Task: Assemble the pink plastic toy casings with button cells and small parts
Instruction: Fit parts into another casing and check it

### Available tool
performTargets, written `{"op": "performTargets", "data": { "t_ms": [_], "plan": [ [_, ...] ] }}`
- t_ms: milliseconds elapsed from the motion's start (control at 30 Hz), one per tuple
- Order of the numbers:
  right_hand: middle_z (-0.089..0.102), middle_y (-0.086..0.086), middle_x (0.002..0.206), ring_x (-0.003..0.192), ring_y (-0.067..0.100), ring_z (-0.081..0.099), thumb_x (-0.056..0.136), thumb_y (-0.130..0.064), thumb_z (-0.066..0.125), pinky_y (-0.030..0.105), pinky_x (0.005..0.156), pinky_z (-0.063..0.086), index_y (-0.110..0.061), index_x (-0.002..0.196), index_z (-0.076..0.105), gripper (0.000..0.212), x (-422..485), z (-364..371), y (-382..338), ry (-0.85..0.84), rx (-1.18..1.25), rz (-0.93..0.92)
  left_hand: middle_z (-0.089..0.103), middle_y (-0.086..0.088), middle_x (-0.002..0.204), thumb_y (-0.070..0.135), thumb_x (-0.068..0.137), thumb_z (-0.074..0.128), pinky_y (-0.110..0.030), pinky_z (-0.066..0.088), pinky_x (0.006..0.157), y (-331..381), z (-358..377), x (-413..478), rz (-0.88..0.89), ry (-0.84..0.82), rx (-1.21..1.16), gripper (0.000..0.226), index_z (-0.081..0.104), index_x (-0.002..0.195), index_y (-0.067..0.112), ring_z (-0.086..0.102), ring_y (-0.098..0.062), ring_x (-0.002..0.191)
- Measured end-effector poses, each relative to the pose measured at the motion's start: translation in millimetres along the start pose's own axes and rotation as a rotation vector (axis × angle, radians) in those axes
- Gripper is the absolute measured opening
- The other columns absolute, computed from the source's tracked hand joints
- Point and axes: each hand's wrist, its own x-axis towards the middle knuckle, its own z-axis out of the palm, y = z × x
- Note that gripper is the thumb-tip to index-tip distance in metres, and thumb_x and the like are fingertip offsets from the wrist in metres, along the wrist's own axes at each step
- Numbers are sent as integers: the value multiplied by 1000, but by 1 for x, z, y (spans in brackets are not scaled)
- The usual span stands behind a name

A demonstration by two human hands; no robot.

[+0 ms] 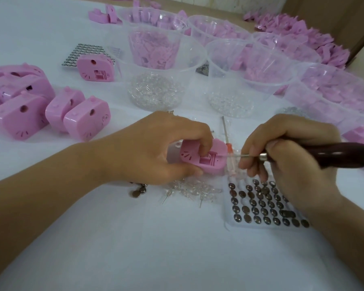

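Left hand (166, 152) grips pink casing (200, 162) (recess upward) at worktop (135, 238) centre; right hand (292, 164) wraps dark-handled tool (345, 154), tip at recess; button-cell tray (227, 217) toward near edge.

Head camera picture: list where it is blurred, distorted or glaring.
Head view: wide-angle distortion bows the far tubs and table; the far pink heap is softest, the button cells sharper; light is even, with only faint shadow under the left hand gripping the pink casing; small glints on the dark tool handle in the right hand.

No readable text, label or number anywhere — casings, cells, tubs all unmarked.
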Motion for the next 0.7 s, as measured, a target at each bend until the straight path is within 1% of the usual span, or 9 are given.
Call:
{"op": "performTargets", "data": {
  "t_ms": [33, 100, 200, 233, 333, 400, 467, 567, 700],
  "plan": [
    [61, 6, 54, 39, 19, 55, 68, 0, 39, 15, 39, 37, -12, 55, 58, 26, 3, -2, -3, 122, 77, -46, 69, -10, 88, 29, 76, 73, -37, 43, 70, 0, 0, 0, 17, 27, 23, 27, 63, 88, 8, 63, -28, 78],
    [63, 2, 56, 39, 21, 54, 66, -4, 38, 15, 41, 37, -12, 55, 57, 23, -2, -3, -14, 226, 187, -97, 69, -8, 92, 31, 76, 71, -32, 45, 73, 2, -2, 0, 22, 106, 33, 32, 58, 91, 7, 63, -24, 82],
    [64, 2, 55, 40, 23, 54, 66, -6, 40, 17, 42, 38, -16, 54, 59, 25, 7, 2, -10, 288, 244, -73, 62, 18, 105, 27, 69, 77, -13, 45, 88, 6, -5, 3, -27, 250, -22, 42, 46, 96, 16, 57, 1, 106],
    [63, 3, 54, 41, 24, 54, 66, -5, 40, 17, 42, 38, -19, 55, 60, 27, 9, 4, -12, 326, 259, -69, 57, 23, 106, 25, 68, 76, -10, 43, 89, 7, -5, 3, -32, 294, -12, 44, 44, 97, 18, 54, 6, 108],
    [62, 3, 53, 43, 22, 53, 71, -1, 38, 18, 43, 38, -23, 54, 61, 36, 11, 5, -15, 509, 329, -37, 55, 24, 104, 23, 66, 77, -6, 41, 88, 9, -5, 2, -46, 398, 16, 50, 40, 100, 19, 51, 15, 106],
    [62, 3, 54, 45, 20, 54, 76, -5, 38, 18, 44, 38, -24, 56, 59, 35, 15, 5, -18, 595, 370, 6, 55, 22, 102, 22, 66, 76, -8, 41, 86, 9, -6, 2, -49, 443, 38, 52, 38, 101, 19, 51, 13, 105],
    [63, 2, 56, 48, 17, 56, 80, -11, 41, 18, 45, 40, -19, 60, 57, 27, 18, 6, -18, 660, 399, 60, 57, 17, 99, 20, 65, 76, -14, 41, 85, 10, -6, 1, -46, 478, 72, 53, 37, 102, 18, 54, 2, 103],
    [63, 1, 60, 52, 14, 57, 85, -21, 47, 19, 46, 42, -13, 69, 55, 20, 22, 7, -19, 695, 454, 150, 59, 7, 99, 19, 65, 76, -19, 42, 83, 11, -7, 1, -49, 522, 105, 54, 36, 102, 19, 57, -6, 97],
    [66, 3, 66, 53, 13, 58, 91, -40, 45, 18, 48, 44, -15, 73, 58, 34, 20, 8, -18, 634, 557, 249, 54, 13, 100, 18, 64, 75, -34, 46, 82, 12, -8, 1, -28, 545, 133, 56, 35, 103, 20, 57, -10, 96]
  ]
}}
